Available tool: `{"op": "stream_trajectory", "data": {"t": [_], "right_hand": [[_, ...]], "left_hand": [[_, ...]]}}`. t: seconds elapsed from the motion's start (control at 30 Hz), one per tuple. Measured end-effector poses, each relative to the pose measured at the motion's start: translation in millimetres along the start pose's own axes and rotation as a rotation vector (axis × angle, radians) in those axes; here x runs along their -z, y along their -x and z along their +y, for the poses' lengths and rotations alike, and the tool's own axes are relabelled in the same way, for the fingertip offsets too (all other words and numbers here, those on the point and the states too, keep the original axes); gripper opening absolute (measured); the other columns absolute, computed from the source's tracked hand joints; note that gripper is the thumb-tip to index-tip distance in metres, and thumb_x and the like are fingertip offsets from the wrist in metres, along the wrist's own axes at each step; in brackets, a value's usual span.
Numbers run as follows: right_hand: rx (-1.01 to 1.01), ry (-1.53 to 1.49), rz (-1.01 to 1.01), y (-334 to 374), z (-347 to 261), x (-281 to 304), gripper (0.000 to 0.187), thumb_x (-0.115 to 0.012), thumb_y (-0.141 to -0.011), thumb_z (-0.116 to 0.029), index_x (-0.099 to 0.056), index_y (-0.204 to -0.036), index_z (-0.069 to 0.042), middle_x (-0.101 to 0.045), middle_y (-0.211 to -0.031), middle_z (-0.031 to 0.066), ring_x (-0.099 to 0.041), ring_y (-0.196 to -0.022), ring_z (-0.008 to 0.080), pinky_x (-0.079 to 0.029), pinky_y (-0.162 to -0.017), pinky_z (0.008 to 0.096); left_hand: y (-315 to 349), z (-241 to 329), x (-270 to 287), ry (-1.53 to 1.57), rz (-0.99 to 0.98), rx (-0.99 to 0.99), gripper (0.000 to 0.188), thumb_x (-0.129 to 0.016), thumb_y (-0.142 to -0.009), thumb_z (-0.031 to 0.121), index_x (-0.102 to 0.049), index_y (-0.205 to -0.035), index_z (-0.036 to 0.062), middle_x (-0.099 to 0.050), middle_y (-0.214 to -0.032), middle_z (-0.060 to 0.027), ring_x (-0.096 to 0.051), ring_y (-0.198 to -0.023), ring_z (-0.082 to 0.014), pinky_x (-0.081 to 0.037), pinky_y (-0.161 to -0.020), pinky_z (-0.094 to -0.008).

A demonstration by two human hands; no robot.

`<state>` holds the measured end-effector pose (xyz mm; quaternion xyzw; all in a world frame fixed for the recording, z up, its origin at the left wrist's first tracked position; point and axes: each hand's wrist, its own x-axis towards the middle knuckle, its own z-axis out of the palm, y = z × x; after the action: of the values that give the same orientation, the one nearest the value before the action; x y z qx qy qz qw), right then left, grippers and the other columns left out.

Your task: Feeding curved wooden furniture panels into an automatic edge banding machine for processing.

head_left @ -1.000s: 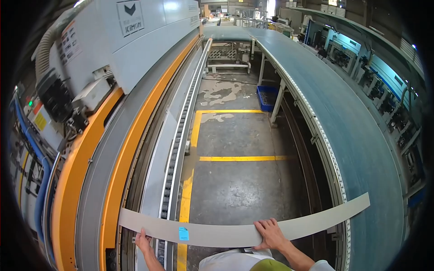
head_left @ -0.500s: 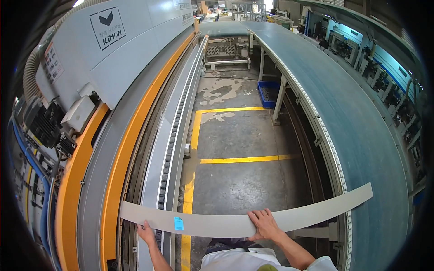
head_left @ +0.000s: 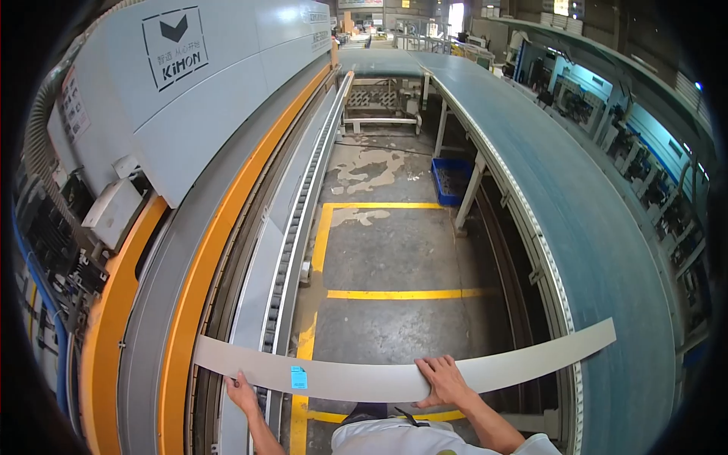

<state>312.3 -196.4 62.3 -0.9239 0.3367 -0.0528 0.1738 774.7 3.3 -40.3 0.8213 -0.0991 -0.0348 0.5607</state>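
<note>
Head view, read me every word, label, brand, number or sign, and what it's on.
I won't repeat wording or brands, but:
Black framed logo with lettering: light-grey machine, legible.
Smaller lettering: machine's far end, too small.
Pale notice: machine's near end, blurred.
Blue label: grey panel, too small.

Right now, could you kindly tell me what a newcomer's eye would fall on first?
Probably the long grey panel with its blue label, held low in the view by the left hand and right hand. A big pale machine with an orange rail fills the left side; a wide teal belt sweeps along the right.
</note>
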Motion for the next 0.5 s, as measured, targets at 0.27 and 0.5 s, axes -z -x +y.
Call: {"op": "stream_trajectory", "data": {"t": [0.27,0.5], "right_hand": [[0.014,0.029,0.002,-46.0,26.4,16.7,0.102,-0.082,-0.053,-0.059,-0.048,-0.132,-0.005,-0.055,-0.122,0.0177,-0.052,-0.112,0.0353,-0.034,-0.103,0.0476],[-0.06,0.011,-0.021,-89.0,51.6,34.9,0.103,-0.084,-0.048,-0.055,-0.049,-0.131,-0.004,-0.054,-0.123,0.0182,-0.05,-0.113,0.0352,-0.032,-0.104,0.0469]], "left_hand": [[-15.9,19.8,-45.9,-0.013,-0.015,-0.027,0.054,-0.06,-0.093,0.013,-0.043,-0.138,-0.0087,-0.06,-0.122,-0.0231,-0.058,-0.11,-0.0283,-0.045,-0.094,-0.0363],[-34.4,47.0,-92.5,-0.137,-0.025,0.039,0.058,-0.06,-0.094,0.02,-0.041,-0.137,-0.0125,-0.052,-0.135,-0.0286,-0.051,-0.125,-0.0354,-0.037,-0.106,-0.0376]]}}
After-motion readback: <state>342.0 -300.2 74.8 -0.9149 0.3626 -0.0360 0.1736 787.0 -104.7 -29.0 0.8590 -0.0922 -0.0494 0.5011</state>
